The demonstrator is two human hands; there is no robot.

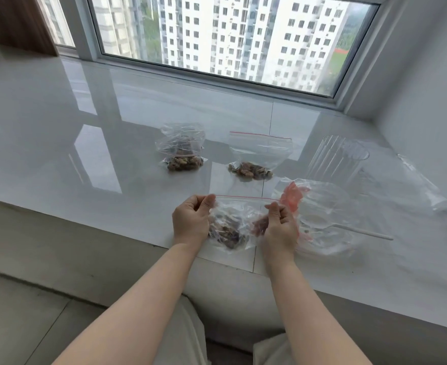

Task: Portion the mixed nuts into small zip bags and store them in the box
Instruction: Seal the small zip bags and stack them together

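I hold a small zip bag [232, 225] up just above the near edge of the white glossy tabletop [85, 133], one hand at each end of its red-lined top strip. My left hand [190, 222] pinches the left corner between thumb and fingers, and my right hand [280, 227] pinches the right corner the same way, so both hands are clamped on the bag and the strip runs taut between them. A clump of mixed nuts [226, 231] sits low in the bag, toward my left hand. Further back on the tabletop lie two more bags with nuts in them: a crumpled one [181, 146] to the left, and a flat one with a red zip line [259, 154] to its right, its nuts gathered at the near end. To the right of that, a clear plastic box [335, 159] stands on the tabletop, and its ribbed walls are hard to read against the white surface. Just beside my right hand is a clear plastic bag with a patch of red [293, 197] on it, and a white plastic spoon [348, 229] lies there with its handle pointing right. A loose sheet of clear plastic [422, 196] lies at the far right. A window [230, 35] with tower blocks beyond it runs behind the tabletop.
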